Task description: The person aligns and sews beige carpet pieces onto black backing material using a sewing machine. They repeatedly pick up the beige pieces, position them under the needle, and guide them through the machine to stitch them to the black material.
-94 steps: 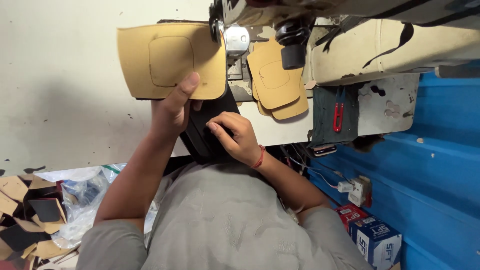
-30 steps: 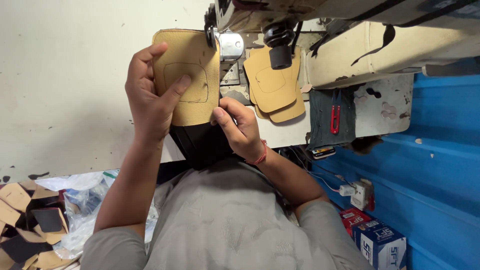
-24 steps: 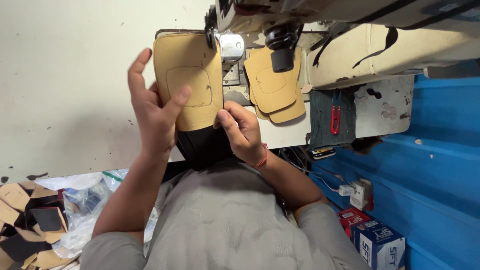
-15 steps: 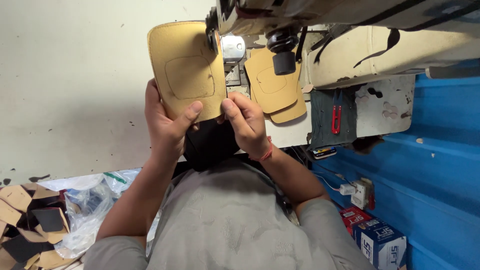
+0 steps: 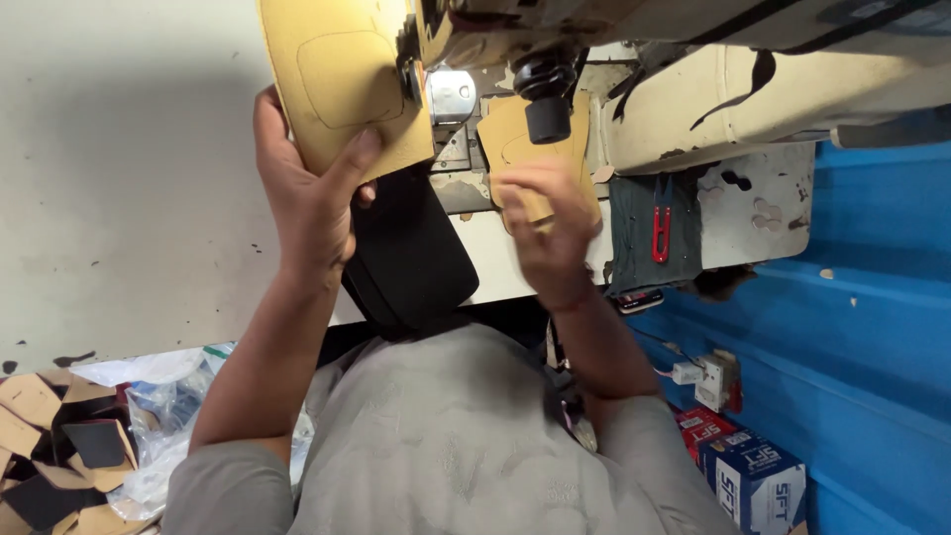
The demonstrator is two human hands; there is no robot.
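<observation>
My left hand (image 5: 307,198) grips a tan leather piece (image 5: 342,79) with a stitched outline, thumb on top, and holds it against the needle area of a sewing machine (image 5: 451,94). A black padded piece (image 5: 416,263) hangs beneath the tan one, by my left palm. Blurred with motion, my right hand (image 5: 545,228) has its fingers loosely apart over a stack of tan cut pieces (image 5: 515,134) on the machine bed. It holds nothing that I can make out.
The cream machine body (image 5: 773,89) spans the upper right. Red thread snips (image 5: 661,233) lie on a dark cloth. A blue panel (image 5: 872,327), a wall socket (image 5: 708,376) and boxes (image 5: 758,485) are at right. Leather scraps (image 5: 50,456) and plastic bags lie lower left.
My left hand turned the tan piece and pushed it up to the needle. My right hand let go of it and moved right toward the stack of tan pieces.
</observation>
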